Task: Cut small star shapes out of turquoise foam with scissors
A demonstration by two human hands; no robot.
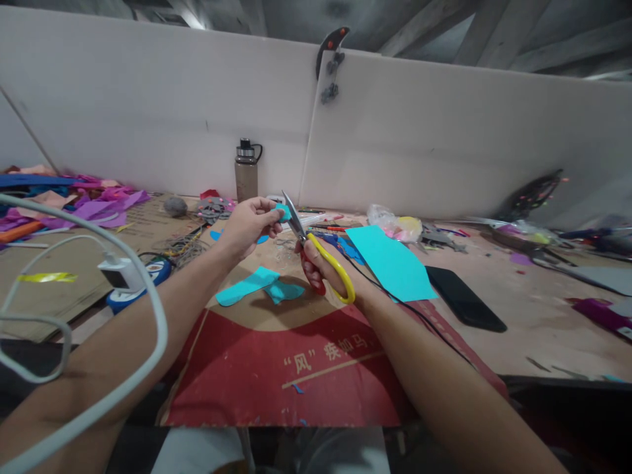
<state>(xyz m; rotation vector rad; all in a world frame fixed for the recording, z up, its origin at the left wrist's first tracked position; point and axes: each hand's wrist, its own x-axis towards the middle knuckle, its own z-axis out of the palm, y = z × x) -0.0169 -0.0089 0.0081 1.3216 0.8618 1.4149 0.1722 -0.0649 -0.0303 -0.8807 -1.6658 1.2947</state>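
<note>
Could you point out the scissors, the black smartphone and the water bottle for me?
Scissors (298, 228): head view, on the blades near the pivot.
Black smartphone (465, 298): head view, middle of its upper face.
Water bottle (246, 181): head view, on its body.

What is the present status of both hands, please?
Left hand pinching small turquoise piece. Right hand gripping scissors close by. Black cable beside right forearm.

Left arm (197, 280): bare, slanting up from the lower left
Left hand (251, 225): raised — thumb and forefinger pinched, the other fingers bent
Right arm (429, 362): bare, slanting up from the lower right
Right hand (324, 267): near the left, slightly lower — thumb on top, fingers curled
</note>
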